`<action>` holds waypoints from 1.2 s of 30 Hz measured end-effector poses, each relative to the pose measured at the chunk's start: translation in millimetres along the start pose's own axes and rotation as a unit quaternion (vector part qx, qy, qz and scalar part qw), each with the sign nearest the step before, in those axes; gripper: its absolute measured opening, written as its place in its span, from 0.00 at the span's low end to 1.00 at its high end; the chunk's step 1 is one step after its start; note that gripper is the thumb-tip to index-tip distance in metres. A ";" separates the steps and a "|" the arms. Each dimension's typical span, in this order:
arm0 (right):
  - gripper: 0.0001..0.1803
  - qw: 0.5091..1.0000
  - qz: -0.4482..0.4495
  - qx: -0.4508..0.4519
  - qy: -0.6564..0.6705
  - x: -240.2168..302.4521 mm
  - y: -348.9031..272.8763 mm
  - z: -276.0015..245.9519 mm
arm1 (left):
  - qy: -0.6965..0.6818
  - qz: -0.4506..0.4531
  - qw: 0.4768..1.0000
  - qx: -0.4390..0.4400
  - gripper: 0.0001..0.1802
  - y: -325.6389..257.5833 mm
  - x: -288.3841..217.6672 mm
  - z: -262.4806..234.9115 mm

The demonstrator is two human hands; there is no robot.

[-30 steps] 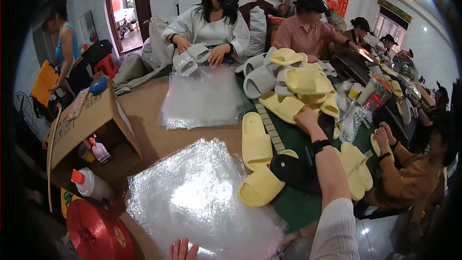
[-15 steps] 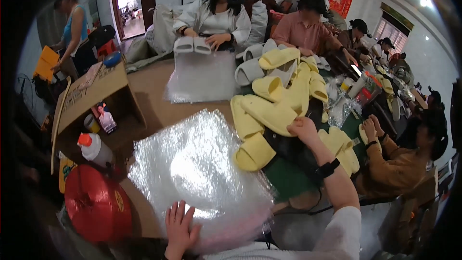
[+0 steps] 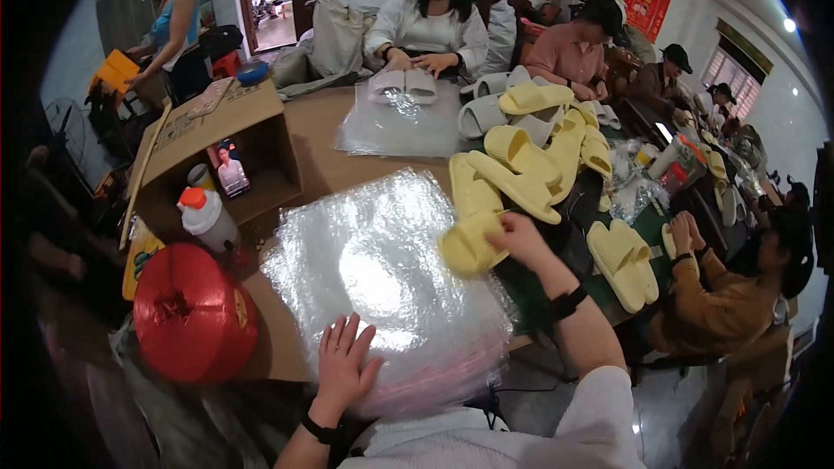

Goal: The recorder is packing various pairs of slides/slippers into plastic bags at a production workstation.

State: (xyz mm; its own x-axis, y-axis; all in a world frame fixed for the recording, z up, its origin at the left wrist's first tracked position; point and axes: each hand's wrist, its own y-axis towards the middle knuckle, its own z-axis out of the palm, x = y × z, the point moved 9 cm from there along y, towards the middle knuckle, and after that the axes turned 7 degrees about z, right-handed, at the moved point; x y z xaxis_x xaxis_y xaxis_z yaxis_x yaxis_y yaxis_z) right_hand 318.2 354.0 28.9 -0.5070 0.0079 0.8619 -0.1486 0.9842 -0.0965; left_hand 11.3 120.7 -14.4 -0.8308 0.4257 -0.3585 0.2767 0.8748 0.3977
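Observation:
My left hand (image 3: 346, 363) lies flat, fingers stretched out, on the near left part of a stack of clear, shiny plastic bags (image 3: 295, 269). My right hand (image 3: 523, 244) is closed at the right edge of a yellow slipper (image 3: 469, 245), its thumb and fingertips pinching it. That slipper lies at the right side of the bag stack and is slightly blurred. Just beyond it is a heap of yellow slippers (image 3: 521, 184) with some grey slippers (image 3: 480, 115) behind. A separate pair of yellow slippers (image 3: 621, 265) rests to the right of my right forearm.
On the left stand a red roll of plastic twine (image 3: 195, 317), a bottle with an orange cap (image 3: 208, 219) and an open cardboard box (image 3: 280, 143) with a phone (image 3: 230, 168) in it. Across the table a person handles grey slippers (image 3: 404, 85); several others work along the right.
My right hand has moved from the larger slipper in the heap to the nearer yellow slipper and pinches it. My left hand stays on the bags. The whole view has shifted slightly.

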 end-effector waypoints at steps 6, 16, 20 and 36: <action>0.10 0.960 0.037 -0.023 0.278 49.0 10.6 -63.4 | 0.002 0.017 1.000 -0.024 0.28 -4.7 3.2 3.6; 0.14 0.937 -0.072 0.060 0.336 187.0 -62.8 7.9 | -0.002 0.018 0.999 -0.049 0.26 -8.0 4.9 -0.3; 0.16 0.938 -0.061 0.112 0.321 183.0 -69.7 74.5 | 0.000 0.024 0.999 -0.049 0.27 -6.0 3.3 0.4; 0.20 0.964 -0.085 0.180 0.175 43.1 -104.4 185.5 | -0.011 0.041 0.997 -0.071 0.26 -6.4 -0.8 0.5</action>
State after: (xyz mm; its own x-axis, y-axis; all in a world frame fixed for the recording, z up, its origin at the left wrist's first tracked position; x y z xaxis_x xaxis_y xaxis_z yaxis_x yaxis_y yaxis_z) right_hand 154.4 218.8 -16.3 -0.1418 -0.0276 0.9895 -0.5215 0.8517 -0.0510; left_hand 10.5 114.9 -17.0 -0.7973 0.5005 -0.3375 0.2707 0.7961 0.5412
